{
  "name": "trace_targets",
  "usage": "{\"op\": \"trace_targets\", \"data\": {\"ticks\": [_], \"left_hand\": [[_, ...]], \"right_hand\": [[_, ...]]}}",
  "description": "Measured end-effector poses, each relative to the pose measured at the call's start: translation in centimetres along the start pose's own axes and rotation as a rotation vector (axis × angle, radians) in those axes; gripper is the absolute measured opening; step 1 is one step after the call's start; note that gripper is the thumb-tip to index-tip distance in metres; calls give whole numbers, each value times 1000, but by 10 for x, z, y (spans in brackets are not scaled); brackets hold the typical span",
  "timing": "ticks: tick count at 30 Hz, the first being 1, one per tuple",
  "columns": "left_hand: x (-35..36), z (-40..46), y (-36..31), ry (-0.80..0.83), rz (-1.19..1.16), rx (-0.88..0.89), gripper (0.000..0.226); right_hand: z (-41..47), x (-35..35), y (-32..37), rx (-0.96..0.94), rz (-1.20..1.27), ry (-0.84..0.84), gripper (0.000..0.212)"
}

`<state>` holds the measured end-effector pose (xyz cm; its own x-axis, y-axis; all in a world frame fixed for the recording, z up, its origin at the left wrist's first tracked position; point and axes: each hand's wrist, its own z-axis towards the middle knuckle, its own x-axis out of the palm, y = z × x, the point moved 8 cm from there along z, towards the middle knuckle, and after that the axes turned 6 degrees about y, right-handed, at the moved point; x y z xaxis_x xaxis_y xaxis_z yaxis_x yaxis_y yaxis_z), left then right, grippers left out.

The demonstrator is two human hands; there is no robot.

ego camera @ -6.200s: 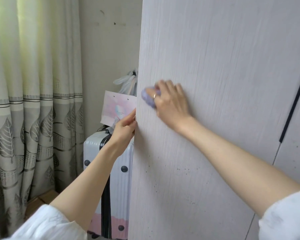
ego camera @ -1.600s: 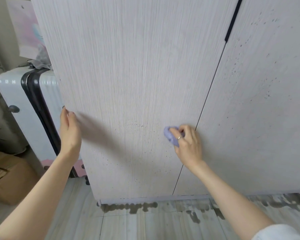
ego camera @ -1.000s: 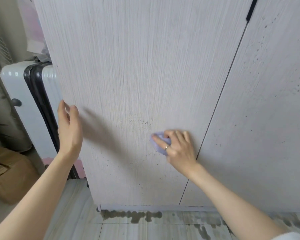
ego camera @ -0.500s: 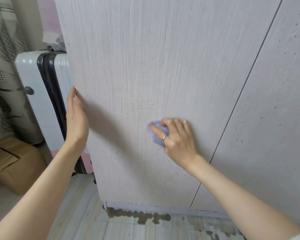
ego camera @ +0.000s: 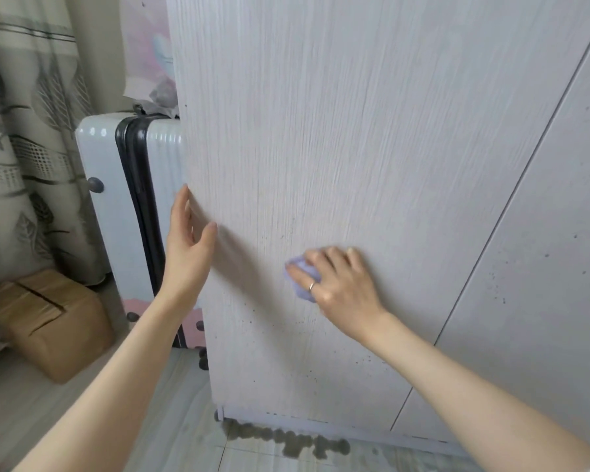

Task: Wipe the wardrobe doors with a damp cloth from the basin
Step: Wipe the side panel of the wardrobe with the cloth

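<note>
Lilac cloth [ego camera: 302, 275] sits low on the left door [ego camera: 321, 165], pressed flat to the whitish wood-grain panel by the right hand [ego camera: 338, 284]. Fingers [ego camera: 324, 258] lie close together over the cloth w/ only slight bend, index w/ a ring along its left edge; cloth pokes out at the fingertips & below the index. Hand is slightly blurred.

Left hand [ego camera: 188, 247] is at the door's left edge, fingers straight & upright, thumb out to the right over the panel; fingertips at the edge, can't tell if they grip behind it. Holds nothing else.

Right door [ego camera: 542, 267] meets the left one at a thin dark seam, both w/ dark specks low down. Floor [ego camera: 82, 403] has a dark wet patch just under the wardrobe's bottom rail.

Left of the wardrobe: white suitcase [ego camera: 109, 206] w/ black zip band, upright, just beside the door edge. Cardboard box [ego camera: 45, 318] on the floor near it. Leaf-print curtain [ego camera: 21, 131] behind.
</note>
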<state>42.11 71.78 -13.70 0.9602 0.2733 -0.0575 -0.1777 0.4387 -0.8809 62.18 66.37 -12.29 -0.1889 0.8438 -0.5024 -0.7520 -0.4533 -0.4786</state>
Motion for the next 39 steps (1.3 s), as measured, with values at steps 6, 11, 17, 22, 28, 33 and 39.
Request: {"op": "trace_targets", "data": {"ticks": [6,11,17,22,28,33,39], "left_hand": [[-4,0,1,10,-25,-16,63],[-3,-1,1,10,-33,-11,66],[-4,-2,-3,13,-82,-41,64],[-6,-1,-3,5,-144,-68,58],[-10,2,1,14,-208,-77,42],[-11,6,3,70,-259,-63,35],[-12,7,8,109,-295,-70,35]], "right_hand": [[28,-18,-26,233,49,-126,36],[47,-19,-39,420,142,-196,42],[38,15,38,-227,-53,31,41],[86,-20,-11,219,25,-199,35],[75,9,46,1,-12,-95,26],[95,4,40,-8,-49,-127,27],[122,-1,29,291,76,-233,37]]}}
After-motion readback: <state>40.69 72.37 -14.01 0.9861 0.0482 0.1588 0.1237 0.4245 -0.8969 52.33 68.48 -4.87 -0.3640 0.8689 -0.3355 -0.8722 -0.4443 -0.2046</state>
